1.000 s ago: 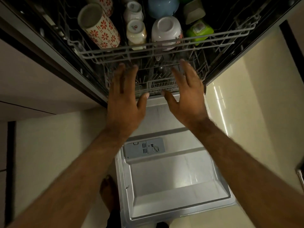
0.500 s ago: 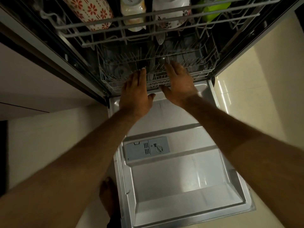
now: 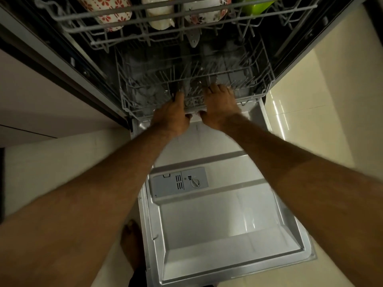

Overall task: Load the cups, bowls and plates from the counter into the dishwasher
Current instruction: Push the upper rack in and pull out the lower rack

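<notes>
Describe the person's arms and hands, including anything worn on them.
Both arms are bare as far as the frame shows: no sleeve reaches the left forearm or right forearm. Both forearms carry visible hair. The left hand and right hand are ungloved, and no watch, bracelet or ring shows on the parts in view.

Left grip point(image 3: 173, 116) and right grip point(image 3: 219, 106) side by side on lower rack point(image 3: 132, 100) front edge, fingers over, thumbs under. Door point(image 3: 207, 235) open flat. Cups point(image 3: 107, 17) in upper rack point(image 3: 207, 15).
</notes>
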Demonstrator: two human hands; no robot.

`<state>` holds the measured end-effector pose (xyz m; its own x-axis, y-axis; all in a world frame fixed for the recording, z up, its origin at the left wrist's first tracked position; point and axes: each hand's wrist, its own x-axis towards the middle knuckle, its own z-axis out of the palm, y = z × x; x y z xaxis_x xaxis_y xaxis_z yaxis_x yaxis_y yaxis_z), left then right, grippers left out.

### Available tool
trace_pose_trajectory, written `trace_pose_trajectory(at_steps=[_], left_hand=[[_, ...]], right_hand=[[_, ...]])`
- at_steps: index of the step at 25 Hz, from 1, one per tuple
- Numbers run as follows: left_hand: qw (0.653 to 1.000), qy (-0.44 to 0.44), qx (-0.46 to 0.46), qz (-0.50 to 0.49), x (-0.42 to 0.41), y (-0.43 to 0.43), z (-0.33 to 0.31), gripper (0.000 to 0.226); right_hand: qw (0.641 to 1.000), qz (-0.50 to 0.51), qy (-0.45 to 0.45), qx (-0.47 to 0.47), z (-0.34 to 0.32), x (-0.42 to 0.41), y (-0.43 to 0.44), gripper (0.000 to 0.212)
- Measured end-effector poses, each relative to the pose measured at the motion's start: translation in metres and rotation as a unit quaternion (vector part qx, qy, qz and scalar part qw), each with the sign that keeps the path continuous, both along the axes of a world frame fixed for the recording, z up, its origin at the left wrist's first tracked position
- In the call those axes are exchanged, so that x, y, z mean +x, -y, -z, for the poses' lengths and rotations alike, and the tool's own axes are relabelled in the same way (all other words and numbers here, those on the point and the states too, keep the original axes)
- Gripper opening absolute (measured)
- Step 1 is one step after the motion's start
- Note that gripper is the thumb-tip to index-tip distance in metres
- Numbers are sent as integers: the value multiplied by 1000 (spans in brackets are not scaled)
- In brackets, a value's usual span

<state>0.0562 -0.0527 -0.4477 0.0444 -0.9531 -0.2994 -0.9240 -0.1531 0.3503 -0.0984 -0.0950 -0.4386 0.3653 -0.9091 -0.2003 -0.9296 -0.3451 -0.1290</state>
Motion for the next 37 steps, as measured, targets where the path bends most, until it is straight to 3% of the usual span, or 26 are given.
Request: trace_pose_trajectory(at_steps=[10,22,34,37], left_hand=[[995,-86,41,-25,-50,-151,-29,59],[987,-123,85,-66,-108,-311,-43,52],[985,-98,133,-54,-122,-368,-49,41],[990,-101,94,-38,-119,-358,-46,42]], right_hand=[[996,14,49,80,-21,-52,-142,76],[990,67,89,88,-33,-108,-309,60],[988,110,65,90,-38,-119,-371,50],[983,142,74,86,-39,-112,-359,50]])
